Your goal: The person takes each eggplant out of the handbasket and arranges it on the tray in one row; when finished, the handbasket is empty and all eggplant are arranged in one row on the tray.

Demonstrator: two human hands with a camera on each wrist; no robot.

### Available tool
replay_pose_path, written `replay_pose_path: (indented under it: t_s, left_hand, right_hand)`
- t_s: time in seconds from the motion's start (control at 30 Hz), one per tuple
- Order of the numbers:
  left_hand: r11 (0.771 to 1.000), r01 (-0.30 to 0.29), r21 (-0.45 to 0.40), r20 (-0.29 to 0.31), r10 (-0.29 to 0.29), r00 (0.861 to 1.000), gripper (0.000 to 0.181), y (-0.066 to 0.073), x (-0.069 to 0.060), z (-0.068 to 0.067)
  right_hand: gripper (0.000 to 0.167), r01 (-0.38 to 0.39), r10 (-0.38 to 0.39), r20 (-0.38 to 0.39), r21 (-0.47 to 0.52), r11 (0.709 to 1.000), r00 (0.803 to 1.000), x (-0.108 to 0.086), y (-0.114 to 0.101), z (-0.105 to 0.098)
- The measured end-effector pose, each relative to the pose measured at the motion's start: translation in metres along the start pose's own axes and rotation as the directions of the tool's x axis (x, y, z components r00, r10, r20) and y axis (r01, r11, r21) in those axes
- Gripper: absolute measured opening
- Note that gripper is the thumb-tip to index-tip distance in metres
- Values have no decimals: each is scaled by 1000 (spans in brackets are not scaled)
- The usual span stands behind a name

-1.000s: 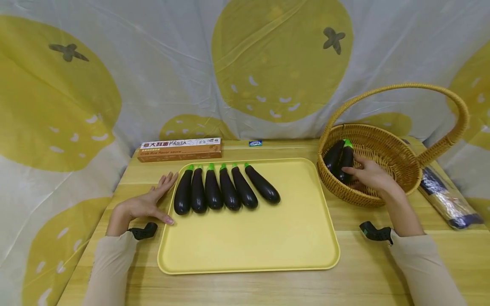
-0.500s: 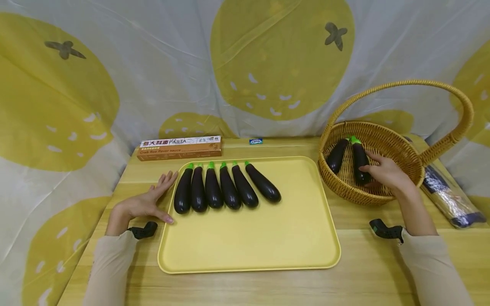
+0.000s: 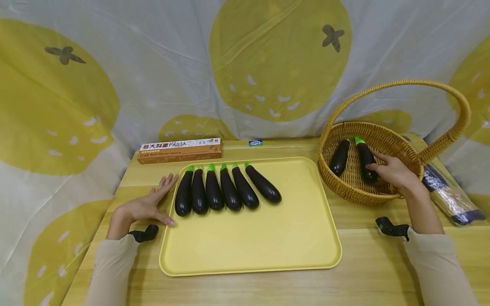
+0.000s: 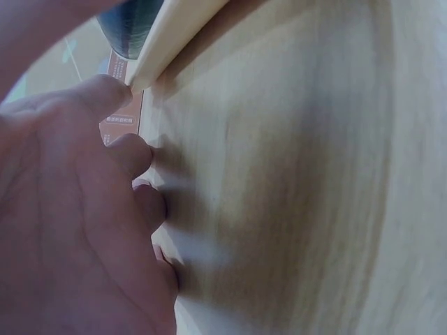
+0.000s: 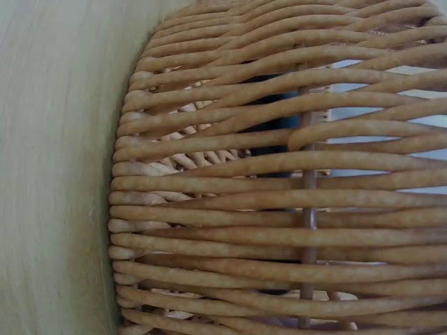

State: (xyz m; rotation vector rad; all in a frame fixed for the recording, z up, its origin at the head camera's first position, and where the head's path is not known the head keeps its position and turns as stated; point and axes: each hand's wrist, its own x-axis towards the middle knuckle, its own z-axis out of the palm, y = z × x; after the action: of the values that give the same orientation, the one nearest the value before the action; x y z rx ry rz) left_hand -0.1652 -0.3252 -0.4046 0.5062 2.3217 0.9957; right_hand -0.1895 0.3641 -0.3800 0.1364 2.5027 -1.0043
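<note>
Inside the wicker basket at the right, my right hand holds a dark purple eggplant with a green stem, thumb on its near end. To its left, apart from it, lies another eggplant. The basket's woven wall hides that hand in the right wrist view. My left hand rests at the left edge of the yellow tray, fingers spread, thumb on the rim. Several eggplants lie side by side in the tray, stems toward the back; the rightmost slants away from the others.
A pasta box stands behind the tray at the left. Near the back edge lies a small blue packet. Beside the basket on the right is a clear plastic package. The basket's tall handle arches above it.
My right hand has moved right within the basket, bringing its eggplant away from the other one, so a gap now shows between them. My left hand and the tray's eggplants stay in place.
</note>
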Motion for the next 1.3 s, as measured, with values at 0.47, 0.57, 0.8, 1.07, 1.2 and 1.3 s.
replay_pose_path:
  t_s: [0.47,0.57,0.8,1.07,1.2,1.3]
  left_hand:
    - [1000,-18,2,10,17,1000,138,3,2,3]
    - [1000,-12,-5,4,12,1000,138,2,1,3]
    - [1000,-4,-23,1,4,1000,139,1,-2,2]
    - [1000,-10,-10,-1,10,1000,138,1,-1,1]
    - [1000,-11,-1,2,11,1000,138,0,0,0]
    - [1000,-10,2,2,10,1000,138,0,0,0]
  right_hand:
    - [61,81,-82,-41,-25,996,996,-4,6,5]
    - [62,81,-80,-32,35,996,996,-4,5,4]
    - [70,92,-92,-49,-8,996,995,-2,1,3]
    - [62,125,-125,1,0,992,992,-3,-1,3]
    - [60,145,-146,18,33,989,989,-5,1,3]
    - [60,145,-148,29,81,986,989,-6,1,1]
